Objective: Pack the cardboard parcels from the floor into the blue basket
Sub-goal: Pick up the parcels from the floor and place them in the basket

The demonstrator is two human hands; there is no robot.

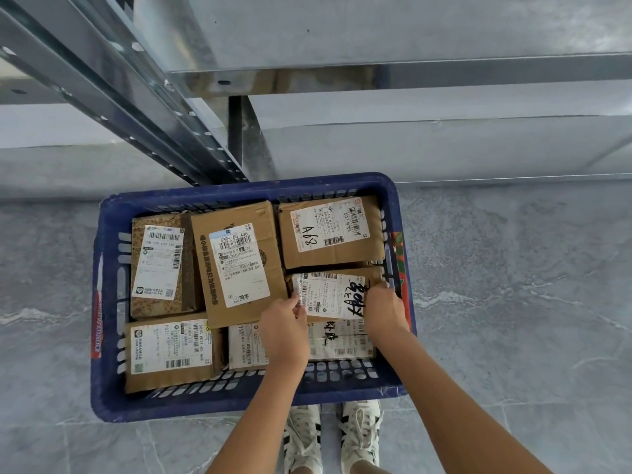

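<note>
Both hands are on one small flat cardboard parcel with a white label and black marker scrawl (333,295), which sits in the right-middle of the blue plastic slotted basket (106,302); the left hand (284,331) grips its left edge with the fingers (294,304) curled over the side; the right hand (384,311) grips the right end, its fingers (378,289) clamped round the far corner next to the basket wall; the two-sided hold looks meant to keep it level and steer it into the gap; the parcel lies partly on top of the white-labelled packets at the near side (342,343) and just in front of the brown box marked A68 (328,230), probably because the bottom layer is full; other parcels fill the rest of the basket: a tall brown box in the centre (239,265), a patterned brown box at the far left (157,265) and a brown box at the near left (171,350); labels face up, probably so they can be read; the basket stands on the grey marbled tile floor (513,302) in front of the grey metal shelving (342,73), with the person's white sneakers (359,429) just behind it; no loose parcels show on the floor in view, so packing seems near done; next, seat the parcel flat and let go; risk: it rides high and may tip on the uneven stack.
</note>
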